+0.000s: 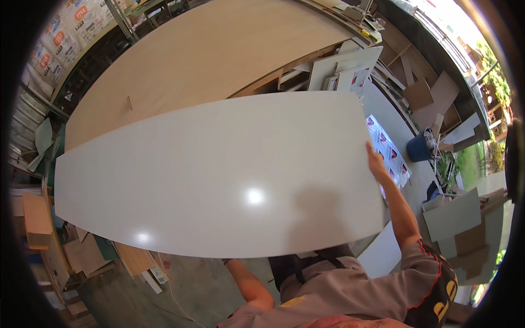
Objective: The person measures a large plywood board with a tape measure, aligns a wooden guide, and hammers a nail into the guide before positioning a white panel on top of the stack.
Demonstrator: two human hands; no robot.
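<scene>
A large white glossy panel (219, 175) spans most of the view in front of me, its far left part overlapping the brown wooden tabletop (208, 52). My right hand (375, 160) grips the panel's right end, the thumb lying along the edge and the other fingers partly out of sight. From below, my left forearm (250, 283) reaches up to the near long edge. My left hand is almost wholly hidden beneath the panel there, so its fingers do not show. Light spots and a dark shadow fall on the white face.
Board offcuts (344, 71) lean at the table's right side. A blue bucket (419, 146) with scraps stands to the right, near more stacked boards (454, 210). Wooden pieces (85, 254) lie at the lower left. A thin cord (172, 292) runs over the floor.
</scene>
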